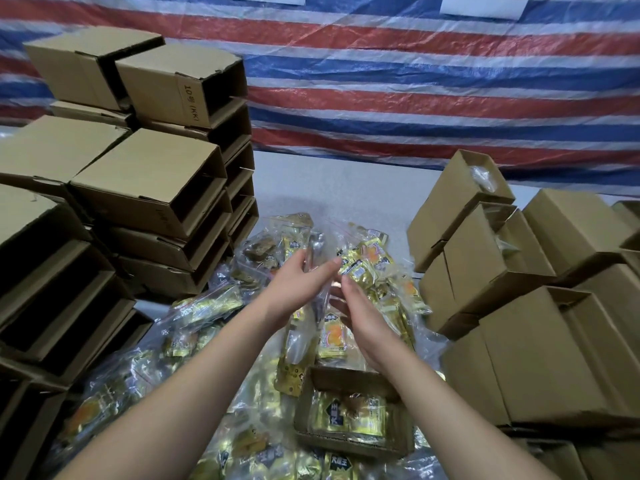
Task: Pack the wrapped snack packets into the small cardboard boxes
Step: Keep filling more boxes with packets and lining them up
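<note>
Both arms stretched forward over a heap of clear bags stuffed with gold-wrapped snack packets (239,341). Left hand (298,282) raised with fingers straight and loosely spread, palm turned inward, fingertips against a clear bag of packets (360,265) held up above the heap. Right hand (363,323) just below and beside it, fingers straight and close together, the fingertips touching the underside of that same bag (whether the thumb pinches the plastic cannot be told, since the hand's back faces the camera). Bag thus caught between the two hands, nearer the fingertips than the palms. Directly under the right forearm, a small open cardboard box (349,445) lying on the heap, flaps up, with gold packets inside, black-and-yellow labels facing up. On the left, tall stacks of empty boxes (149,188), open sides turned toward the middle, dark inside. On the right, a stack of boxes (540,341), mostly showing plain brown sides; the topmost rear one (460,199) open at its end with clear plastic visible inside. Behind everything, a red, white and blue striped tarpaulin (415,98) hanging as a backdrop.
</note>
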Tool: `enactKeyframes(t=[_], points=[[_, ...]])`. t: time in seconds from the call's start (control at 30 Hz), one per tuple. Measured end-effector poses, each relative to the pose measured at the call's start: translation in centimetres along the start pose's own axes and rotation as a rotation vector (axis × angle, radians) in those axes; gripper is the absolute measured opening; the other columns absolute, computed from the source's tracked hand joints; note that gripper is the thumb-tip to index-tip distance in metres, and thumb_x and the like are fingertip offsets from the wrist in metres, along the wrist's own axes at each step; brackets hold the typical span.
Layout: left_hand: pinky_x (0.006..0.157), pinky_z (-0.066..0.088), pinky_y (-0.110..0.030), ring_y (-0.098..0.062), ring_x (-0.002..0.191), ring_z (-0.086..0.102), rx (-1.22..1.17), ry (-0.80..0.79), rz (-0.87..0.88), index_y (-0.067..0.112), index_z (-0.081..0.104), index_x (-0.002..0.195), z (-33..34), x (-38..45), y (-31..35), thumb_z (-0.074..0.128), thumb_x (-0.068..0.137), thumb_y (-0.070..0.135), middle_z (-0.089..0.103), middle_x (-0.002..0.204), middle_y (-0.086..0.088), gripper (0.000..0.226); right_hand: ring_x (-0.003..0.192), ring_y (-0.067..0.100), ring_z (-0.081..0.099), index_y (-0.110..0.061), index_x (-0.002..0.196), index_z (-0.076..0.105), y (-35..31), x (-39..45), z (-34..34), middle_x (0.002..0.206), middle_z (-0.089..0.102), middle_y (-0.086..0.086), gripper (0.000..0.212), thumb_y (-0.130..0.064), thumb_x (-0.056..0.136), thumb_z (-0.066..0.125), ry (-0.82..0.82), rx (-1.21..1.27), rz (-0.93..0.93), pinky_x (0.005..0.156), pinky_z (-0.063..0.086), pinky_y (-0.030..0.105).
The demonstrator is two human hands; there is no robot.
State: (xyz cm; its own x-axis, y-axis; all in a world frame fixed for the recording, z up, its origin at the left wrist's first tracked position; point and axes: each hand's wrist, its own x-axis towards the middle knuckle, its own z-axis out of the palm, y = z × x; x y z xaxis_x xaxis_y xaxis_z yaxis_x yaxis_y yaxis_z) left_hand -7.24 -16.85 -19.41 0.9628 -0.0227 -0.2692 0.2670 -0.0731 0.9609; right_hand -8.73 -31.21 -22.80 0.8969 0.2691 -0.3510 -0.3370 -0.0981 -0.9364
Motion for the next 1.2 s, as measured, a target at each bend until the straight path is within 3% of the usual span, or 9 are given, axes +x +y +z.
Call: enactKeyframes(t=[0.1,0.17,0.23,0.37,0.53,0.7,0.9,1.07,1.2], points=[[0.1,0.051,-0.044,-0.021,0.11,0.066,-0.03,-0.081,-0.004,0.011,0.06,0.126,0.5,0.4,1.0,0.07,0.08,0.055,0.069,0.122,-0.011,0.064,0.143,0.002,0.031,-0.048,0.15,0.023,-1.6,-0.9,-0.9,0.155,0.031,-0.021,0.089,-0.078,0.075,0.061,0.017,-0.026,-0.195,0.117,0.031,0.03],[0.074,0.057,-0.031,-0.016,0.084,0.069,-0.098,-0.164,-0.028,0.01,0.066,0.107,0.6,0.5,1.9,0.072,0.081,0.054,0.072,0.093,-0.003,0.052,0.144,-0.01,0.018,-0.063,0.144,0.013,-3.4,-1.8,-2.0,0.157,0.019,-0.03,0.088,-0.068,0.074,0.066,-0.025,-0.261,-0.356,0.114,0.023,0.017],[0.063,0.053,-0.03,-0.016,0.074,0.066,-0.227,-0.261,-0.136,0.007,0.066,0.114,0.5,0.4,2.9,0.072,0.081,0.057,0.067,0.088,-0.005,0.06,0.145,-0.014,0.003,-0.068,0.143,0.004,-5.2,-2.6,-3.2,0.159,0.003,-0.036,0.096,-0.069,0.071,0.068,-0.084,-0.591,-0.502,0.114,0.013,0.016],[0.081,0.051,-0.039,-0.025,0.096,0.06,-0.367,-0.529,-0.25,0.022,0.061,0.135,-0.3,0.5,3.6,0.066,0.086,0.059,0.061,0.118,-0.012,0.061,0.151,0.003,-0.007,-0.052,0.153,-0.004,-7.5,-3.7,-5.3,0.164,-0.008,-0.024,0.114,-0.077,0.067,0.067,-0.177,-1.067,-0.71,0.125,0.006,0.044],[0.089,0.048,-0.043,-0.026,0.101,0.062,-0.485,-0.587,-0.301,0.016,0.065,0.127,0.7,0.3,3.7,0.065,0.084,0.058,0.064,0.115,-0.011,0.06,0.153,0.014,-0.01,-0.039,0.157,-0.008,-8.3,-3.3,-5.7,0.167,-0.009,-0.005,0.121,-0.082,0.066,0.06,-0.18,-1.368,-0.838,0.124,-0.004,0.045],[0.097,0.05,-0.048,-0.032,0.105,0.068,-0.386,-0.482,-0.399,0.018,0.073,0.114,2.0,0.1,3.4,0.055,0.083,0.073,0.072,0.113,-0.014,0.066,0.154,0.016,-0.002,-0.04,0.156,-0.009,-8.0,-3.0,-5.0,0.167,-0.004,-0.001,0.119,-0.083,0.07,0.06,-0.22,-1.354,-0.789,0.125,0.006,0.048],[0.094,0.049,-0.041,-0.026,0.095,0.068,-0.467,-0.69,-0.496,0.011,0.077,0.1,1.5,-0.2,2.1,0.052,0.083,0.064,0.073,0.1,-0.012,0.061,0.151,0.021,0.017,-0.045,0.154,-0.013,-6.7,-4.4,-5.5,0.167,-0.002,-0.002,0.115,-0.095,0.066,0.043,-0.267,-1.423,-0.711,0.122,0.017,0.044],[0.076,0.056,-0.034,-0.024,0.085,0.07,-0.518,-0.62,-0.536,0.009,0.076,0.097,2.4,-0.5,-0.5,0.052,0.084,0.063,0.073,0.093,-0.01,0.06,0.128,0.021,0.048,-0.029,0.152,0.031,-5.6,-5.0,-5.1,0.156,0.039,-0.001,0.097,-0.081,0.071,0.047,-0.13,-1.451,-0.729,0.105,0.036,0.043],[0.085,0.051,-0.035,-0.023,0.092,0.067,-0.556,-0.596,-0.567,0.007,0.074,0.104,1.6,-0.6,-3.2,0.025,0.095,0.069,0.072,0.103,-0.012,0.08,0.102,0.012,0.057,-0.042,0.131,0.048,-3.0,-5.7,-5.2,0.112,0.063,-0.018,0.07,-0.071,0.067,0.05,0.011,-1.097,-0.413,0.095,0.043,0.037]])
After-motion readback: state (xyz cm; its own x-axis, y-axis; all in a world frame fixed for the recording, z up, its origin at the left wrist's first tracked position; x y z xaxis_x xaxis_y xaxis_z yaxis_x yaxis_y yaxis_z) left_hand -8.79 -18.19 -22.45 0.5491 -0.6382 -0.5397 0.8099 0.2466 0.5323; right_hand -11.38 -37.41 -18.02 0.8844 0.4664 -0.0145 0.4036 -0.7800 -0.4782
